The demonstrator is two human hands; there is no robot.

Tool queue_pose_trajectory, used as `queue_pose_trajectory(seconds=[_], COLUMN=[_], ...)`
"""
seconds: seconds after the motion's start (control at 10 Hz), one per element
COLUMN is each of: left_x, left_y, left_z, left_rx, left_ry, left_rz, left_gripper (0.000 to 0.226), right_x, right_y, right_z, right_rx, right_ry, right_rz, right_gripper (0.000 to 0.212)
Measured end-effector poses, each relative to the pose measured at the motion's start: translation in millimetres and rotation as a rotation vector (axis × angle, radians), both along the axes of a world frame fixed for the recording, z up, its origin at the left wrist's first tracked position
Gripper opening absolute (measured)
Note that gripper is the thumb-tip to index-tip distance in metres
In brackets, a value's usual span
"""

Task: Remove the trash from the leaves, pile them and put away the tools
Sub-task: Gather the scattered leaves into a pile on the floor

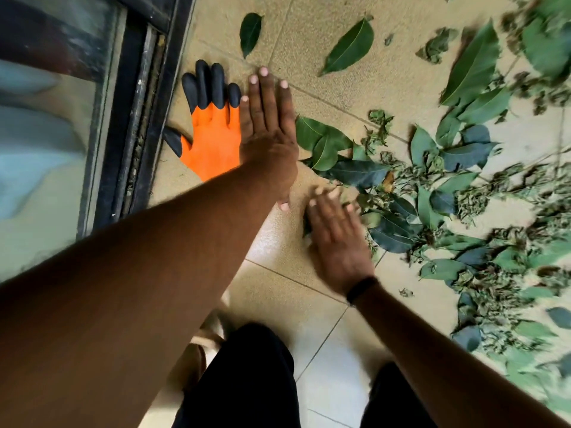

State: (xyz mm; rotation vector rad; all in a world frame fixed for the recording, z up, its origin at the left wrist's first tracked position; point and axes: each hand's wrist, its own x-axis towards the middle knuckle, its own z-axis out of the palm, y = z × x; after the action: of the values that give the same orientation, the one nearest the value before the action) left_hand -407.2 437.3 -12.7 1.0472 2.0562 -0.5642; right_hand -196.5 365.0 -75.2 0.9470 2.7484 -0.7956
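Green leaves (457,193) and dried leaf bits lie scattered over the tan floor tiles, thickest at the right. My left hand (268,131) is stretched flat with straight fingers over the floor, just right of an orange glove with black fingertips (213,131) lying flat by the door frame. Blurred from motion, my right hand (336,239) sits lower with relaxed fingers, its fingertips at the near edge of the leaf spread, touching a dark leaf. Neither hand holds anything.
A black sliding door track and frame (139,118) runs along the left with glass behind it. Two single leaves (349,46) lie apart at the top. My dark trousers (247,381) show at the bottom.
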Motion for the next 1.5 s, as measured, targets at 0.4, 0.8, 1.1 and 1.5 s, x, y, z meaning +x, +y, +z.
queue_pose_trajectory(seconds=[0.4, 0.8, 1.1, 1.5], left_x=[-4.5, -3.1, -34.7, -14.8], left_y=[-10.4, -13.8, -13.9, -14.9], left_z=[-35.1, -36.2, -52.3, -29.0], left_rx=[0.155, 0.128, -0.056, 0.104], left_ry=[0.169, 0.157, 0.047, 0.058], left_rz=[-0.137, -0.206, -0.084, -0.205], left_gripper=[0.132, 0.171, 0.194, 0.172], right_x=[14.9, 8.8, -64.2, -40.4], right_y=[40.4, 85.4, 111.2, 65.8], right_z=[12.8, 6.9, -13.9, 14.1], right_rx=[0.008, 0.139, 0.271, 0.027], right_ry=[0.160, 0.044, -0.066, 0.131], right_rz=[0.107, -0.192, 0.156, 0.176], right_gripper=[0.063, 0.060, 0.061, 0.066])
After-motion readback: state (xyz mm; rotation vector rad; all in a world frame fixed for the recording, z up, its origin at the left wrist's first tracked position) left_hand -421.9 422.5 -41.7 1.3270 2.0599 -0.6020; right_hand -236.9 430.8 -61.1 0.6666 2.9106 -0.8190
